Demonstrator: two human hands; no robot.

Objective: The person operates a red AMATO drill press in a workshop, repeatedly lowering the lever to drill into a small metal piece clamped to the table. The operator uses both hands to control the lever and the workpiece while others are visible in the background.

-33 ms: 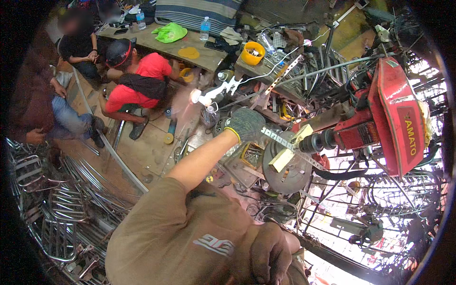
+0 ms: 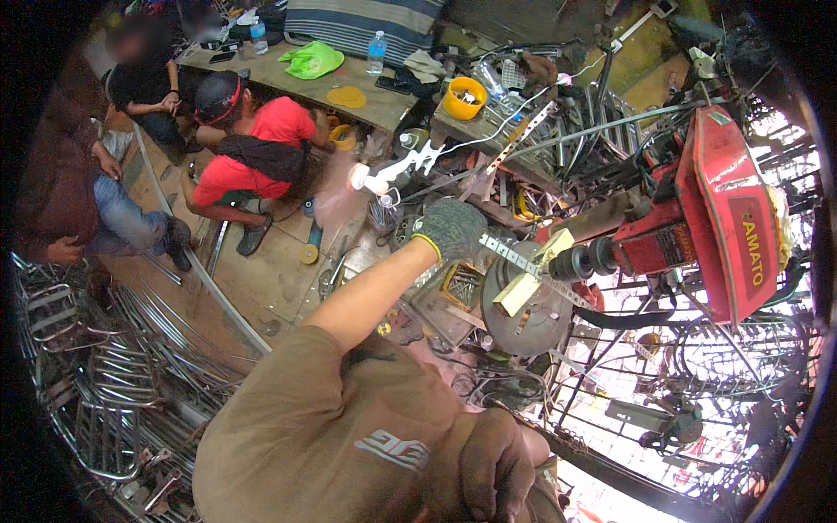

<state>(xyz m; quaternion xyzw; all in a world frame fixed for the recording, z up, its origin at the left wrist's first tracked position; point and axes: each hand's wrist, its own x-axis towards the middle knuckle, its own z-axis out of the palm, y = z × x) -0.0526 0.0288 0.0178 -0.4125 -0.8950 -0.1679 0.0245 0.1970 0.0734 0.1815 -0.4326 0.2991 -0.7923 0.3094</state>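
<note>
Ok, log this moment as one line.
left hand: gloved, grip on steel ruler | right hand: low, bare, holding nothing | red machine beside ruler

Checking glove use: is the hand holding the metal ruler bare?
No, the left hand gripping the metal ruler wears a grey knit glove.

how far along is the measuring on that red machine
Done: the steel ruler already lies against the red machine, by its black shaft end. In hand: the gloved left hand grips the ruler's near end. The right hand hangs low by the brown shirt, holding nothing visible. Left: no mark or reading shows yet.
</note>
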